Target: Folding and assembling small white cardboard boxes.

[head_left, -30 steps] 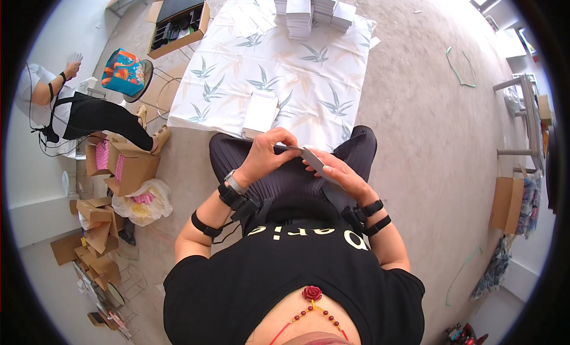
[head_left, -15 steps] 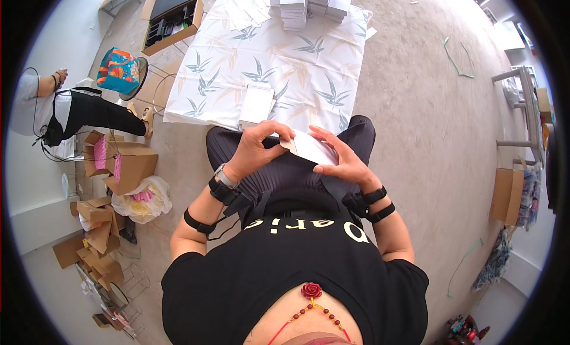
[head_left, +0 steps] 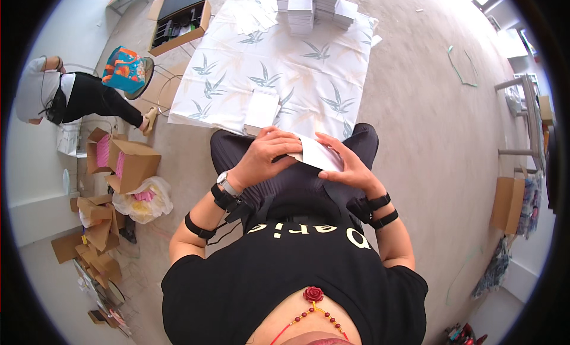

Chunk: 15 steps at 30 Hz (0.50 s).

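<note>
A flat white paper packet (head_left: pixel 321 154) is held over my lap, just off the table's near edge. My left hand (head_left: pixel 265 154) is closed on its left end, the fingers bent over the edge where a pale beige strip shows. At its right end, my right hand (head_left: pixel 351 165) grips with the thumb below and the fingers along the upper edge. Beyond my left hand, a small stack of similar white pieces (head_left: pixel 261 109) lies on the near edge of the table (head_left: pixel 237 69), which has a leaf-patterned cloth.
Tall white stacks (head_left: pixel 301 15) and loose white sheets (head_left: pixel 252 13) are at the table's far side. An open carton (head_left: pixel 178 21) stands far left, near a blue bag (head_left: pixel 124 69) on a stool. A person (head_left: pixel 83 98) is at left, above cardboard boxes (head_left: pixel 133 164).
My left hand has changed from a fingertip pinch on the beige flap to fingers laid over the packet's end. The person at left has bent or shifted lower.
</note>
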Each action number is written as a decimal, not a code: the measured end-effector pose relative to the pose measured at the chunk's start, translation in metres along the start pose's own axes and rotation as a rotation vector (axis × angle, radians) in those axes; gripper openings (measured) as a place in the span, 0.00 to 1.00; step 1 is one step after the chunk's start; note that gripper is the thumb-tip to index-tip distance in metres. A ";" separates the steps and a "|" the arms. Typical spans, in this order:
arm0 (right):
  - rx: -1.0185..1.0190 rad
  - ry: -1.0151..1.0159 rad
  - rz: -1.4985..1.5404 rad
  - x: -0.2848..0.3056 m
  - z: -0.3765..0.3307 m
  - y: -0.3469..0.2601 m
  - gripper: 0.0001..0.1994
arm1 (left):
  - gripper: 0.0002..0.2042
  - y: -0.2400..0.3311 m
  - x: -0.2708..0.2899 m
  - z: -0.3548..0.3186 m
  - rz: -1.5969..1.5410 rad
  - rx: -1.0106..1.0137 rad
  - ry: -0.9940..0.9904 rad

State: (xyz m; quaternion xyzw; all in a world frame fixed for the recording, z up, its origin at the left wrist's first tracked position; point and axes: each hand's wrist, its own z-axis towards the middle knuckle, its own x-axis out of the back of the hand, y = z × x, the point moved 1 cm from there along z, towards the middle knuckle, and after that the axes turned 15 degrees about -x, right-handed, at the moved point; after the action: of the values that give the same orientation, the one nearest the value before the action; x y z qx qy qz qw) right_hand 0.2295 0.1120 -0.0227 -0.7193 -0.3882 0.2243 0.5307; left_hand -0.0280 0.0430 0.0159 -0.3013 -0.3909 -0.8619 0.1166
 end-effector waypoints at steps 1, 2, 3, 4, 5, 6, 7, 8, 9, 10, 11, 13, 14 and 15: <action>-0.038 -0.014 -0.038 0.004 -0.002 -0.003 0.49 | 0.17 -0.001 -0.001 0.000 -0.040 0.009 -0.024; -0.033 -0.019 -0.039 0.005 -0.001 -0.006 0.49 | 0.17 -0.001 0.003 -0.001 -0.033 0.010 -0.022; -0.055 -0.047 -0.047 0.006 -0.004 -0.009 0.49 | 0.16 0.001 0.005 0.000 -0.060 0.041 -0.072; -0.078 -0.074 -0.055 0.006 -0.005 -0.009 0.49 | 0.16 0.003 0.006 0.000 -0.089 0.072 -0.122; -0.084 -0.074 -0.053 0.005 -0.004 -0.008 0.49 | 0.16 0.004 0.007 0.000 -0.094 0.073 -0.122; -0.082 -0.114 -0.040 0.005 -0.002 -0.009 0.48 | 0.14 0.004 0.007 0.001 -0.124 0.103 -0.111; -0.081 -0.154 -0.026 0.004 0.000 -0.009 0.47 | 0.12 0.005 0.006 0.002 -0.155 0.132 -0.100; -0.089 -0.150 -0.022 0.003 0.001 -0.009 0.47 | 0.12 0.007 0.006 0.001 -0.164 0.132 -0.103; -0.114 -0.179 -0.014 0.003 0.004 -0.010 0.46 | 0.11 0.007 0.006 0.001 -0.162 0.149 -0.153; -0.139 -0.209 -0.004 0.002 0.005 -0.010 0.45 | 0.11 0.007 0.006 0.000 -0.160 0.166 -0.202; -0.143 -0.205 -0.001 0.003 0.005 -0.009 0.45 | 0.11 0.005 0.004 -0.002 -0.166 0.165 -0.206; -0.190 -0.286 0.051 0.001 0.006 -0.005 0.40 | 0.10 0.000 0.003 -0.006 -0.193 0.222 -0.150; -0.213 -0.328 0.077 -0.001 0.006 -0.003 0.38 | 0.10 0.000 0.002 -0.008 -0.195 0.225 -0.152; -0.209 -0.306 0.093 -0.002 0.003 -0.001 0.33 | 0.09 0.001 0.003 -0.006 -0.202 0.282 -0.212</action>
State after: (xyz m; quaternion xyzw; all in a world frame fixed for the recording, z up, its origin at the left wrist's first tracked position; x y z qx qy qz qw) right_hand 0.2256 0.1121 -0.0225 -0.7452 -0.4518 0.3140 0.3767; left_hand -0.0328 0.0374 0.0155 -0.3303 -0.5462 -0.7692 0.0290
